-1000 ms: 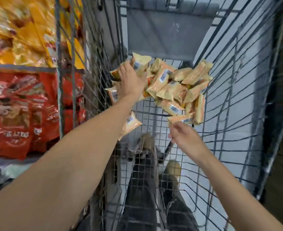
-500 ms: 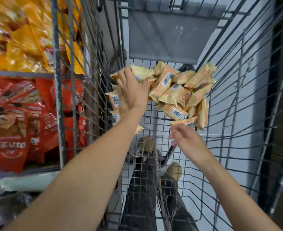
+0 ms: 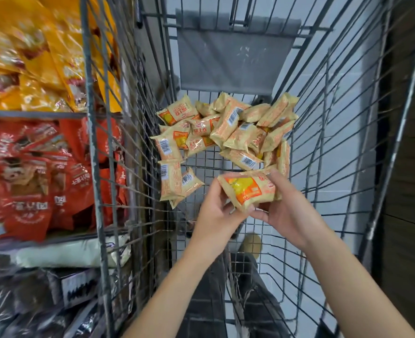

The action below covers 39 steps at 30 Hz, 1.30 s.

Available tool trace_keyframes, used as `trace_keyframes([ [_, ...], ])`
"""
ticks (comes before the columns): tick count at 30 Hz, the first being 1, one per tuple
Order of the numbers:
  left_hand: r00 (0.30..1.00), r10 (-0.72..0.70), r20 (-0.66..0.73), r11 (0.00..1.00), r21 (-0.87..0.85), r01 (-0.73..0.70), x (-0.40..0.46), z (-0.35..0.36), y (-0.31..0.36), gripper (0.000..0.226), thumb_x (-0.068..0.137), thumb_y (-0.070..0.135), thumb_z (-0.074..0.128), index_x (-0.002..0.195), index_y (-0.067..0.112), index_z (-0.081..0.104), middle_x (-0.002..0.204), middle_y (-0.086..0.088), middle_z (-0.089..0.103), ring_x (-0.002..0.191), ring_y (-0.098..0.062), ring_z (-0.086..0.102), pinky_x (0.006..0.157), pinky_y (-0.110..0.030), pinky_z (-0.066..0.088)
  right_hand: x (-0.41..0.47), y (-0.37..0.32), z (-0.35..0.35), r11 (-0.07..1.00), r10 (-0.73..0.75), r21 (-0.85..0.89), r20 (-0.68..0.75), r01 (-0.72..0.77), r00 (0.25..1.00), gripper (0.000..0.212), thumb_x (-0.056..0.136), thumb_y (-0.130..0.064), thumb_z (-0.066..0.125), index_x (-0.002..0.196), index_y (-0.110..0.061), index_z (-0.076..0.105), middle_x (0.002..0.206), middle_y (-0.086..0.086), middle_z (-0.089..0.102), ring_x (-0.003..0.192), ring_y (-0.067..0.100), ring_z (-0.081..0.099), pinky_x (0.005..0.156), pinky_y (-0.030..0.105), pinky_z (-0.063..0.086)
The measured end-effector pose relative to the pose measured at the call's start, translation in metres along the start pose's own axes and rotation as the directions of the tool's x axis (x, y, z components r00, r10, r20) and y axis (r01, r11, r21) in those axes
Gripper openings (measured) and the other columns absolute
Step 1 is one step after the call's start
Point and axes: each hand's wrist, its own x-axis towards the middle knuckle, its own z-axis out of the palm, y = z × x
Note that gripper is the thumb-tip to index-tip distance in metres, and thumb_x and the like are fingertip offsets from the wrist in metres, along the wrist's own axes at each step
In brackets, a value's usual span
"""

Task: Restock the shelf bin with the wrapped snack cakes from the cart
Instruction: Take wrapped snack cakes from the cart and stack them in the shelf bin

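Your two hands meet low in the middle of the frame, inside the wire cart [image 3: 328,142]. Between them you hold a small stack of wrapped cakes [image 3: 246,190], orange picture side up. Your left hand [image 3: 213,215] curls its fingers around the stack's left and lower edge. Your right hand [image 3: 289,203] grips the right end, thumb under and fingers over the top.

The pile [image 3: 226,132] of loose cakes lies just above your hands, at the centre of the frame, on the cart's mesh floor against its far end. Two more packs [image 3: 174,181] lean on the cart's left wall, left of your hands. A grey flap [image 3: 233,52] hangs at the top centre, above the pile.

Outside the cart, at the left edge of the frame, shelves carry yellow bags [image 3: 25,57] above and red bags [image 3: 30,179] below. The bin you are to fill cannot be made out.
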Motion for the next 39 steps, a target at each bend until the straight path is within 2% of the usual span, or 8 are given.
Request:
trace_keyframes([
  [3,1.000,-0.015,0.022,0.999,0.039,0.014,0.005,-0.004,-0.002,0.051,0.079,-0.009,0.064,0.114,0.025,0.051,0.111,0.008,0.065,0.109,-0.013,0.059,0.091,-0.025,0.048,-0.003,0.001,-0.004,1.000,-0.024,-0.008,0.035,0.024,0.999,0.036,0.080,-0.040,0.060,0.103,-0.014,0.066,0.092,0.005,0.072,0.077,0.014,0.069,0.057,0.024,0.056],
  [10,0.997,-0.066,0.041,0.978,0.199,0.057,0.013,-0.014,-0.011,0.062,0.084,-0.005,0.061,0.128,0.034,0.041,0.122,0.013,0.057,0.108,0.001,0.057,0.082,-0.012,0.046,0.000,0.002,-0.010,0.994,-0.099,-0.054,0.013,0.099,0.995,0.042,0.074,-0.030,0.068,0.112,-0.013,0.062,0.100,0.003,0.074,0.089,0.015,0.070,0.067,0.024,0.058],
  [15,0.963,-0.053,-0.265,0.952,0.276,0.128,0.019,-0.027,-0.006,0.039,0.093,-0.001,0.045,0.106,0.035,0.055,0.112,0.017,0.061,0.101,0.008,0.056,0.088,-0.016,0.046,0.004,0.002,-0.012,0.960,-0.155,-0.251,-0.116,0.122,0.981,0.024,0.085,-0.018,0.068,0.108,-0.018,0.062,0.098,0.001,0.074,0.090,0.013,0.071,0.068,0.022,0.056],
  [21,0.980,-0.181,0.084,0.865,0.488,0.118,0.029,-0.028,0.007,0.022,0.095,0.029,0.050,0.116,0.033,0.057,0.112,0.012,0.065,0.098,0.001,0.062,0.085,-0.022,0.052,0.007,0.005,-0.004,0.913,-0.186,-0.381,-0.065,0.148,0.981,0.026,0.084,-0.019,0.071,0.108,-0.022,0.061,0.092,-0.001,0.075,0.083,0.012,0.072,0.065,0.021,0.056],
  [26,0.982,-0.178,-0.056,0.938,0.291,0.187,0.028,-0.019,0.003,0.038,0.091,0.024,0.058,0.127,0.022,0.046,0.110,0.003,0.065,0.100,-0.012,0.063,0.081,-0.023,0.054,0.009,0.009,0.001,0.972,-0.195,-0.157,-0.137,0.174,0.971,0.034,0.085,-0.019,0.067,0.116,-0.008,0.056,0.102,0.010,0.071,0.090,0.019,0.070,0.079,0.035,0.057],
  [31,0.940,-0.243,-0.241,0.960,0.081,0.269,0.024,-0.002,-0.008,0.027,0.093,0.016,0.056,0.118,0.015,0.050,0.116,-0.005,0.063,0.103,-0.017,0.063,0.083,-0.033,0.055,0.007,0.017,0.007,0.952,-0.167,-0.274,-0.081,0.139,0.983,0.031,0.085,-0.027,0.067,0.113,-0.016,0.061,0.107,0.006,0.069,0.094,0.020,0.070,0.075,0.034,0.058],
  [34,0.935,-0.290,-0.202,0.956,-0.019,0.292,0.025,-0.005,-0.006,0.029,0.093,0.014,0.056,0.122,0.011,0.050,0.116,-0.006,0.065,0.103,-0.021,0.064,0.090,-0.042,0.052,0.009,0.017,0.006,0.938,-0.181,-0.319,-0.110,0.138,0.977,0.028,0.084,-0.024,0.070,0.111,-0.022,0.063,0.104,0.000,0.069,0.086,0.012,0.071,0.065,0.024,0.057],
  [39,0.920,-0.255,-0.298,0.932,0.179,0.316,0.050,-0.026,-0.001,0.023,0.096,0.024,0.050,0.118,0.019,0.050,0.108,0.006,0.064,0.094,-0.008,0.064,0.082,-0.027,0.053,0.016,0.015,0.002,0.922,-0.265,-0.342,-0.215,0.181,0.940,0.017,0.086,-0.017,0.068,0.098,-0.028,0.062,0.094,-0.006,0.069,0.073,0.003,0.069,0.058,0.016,0.054],
])
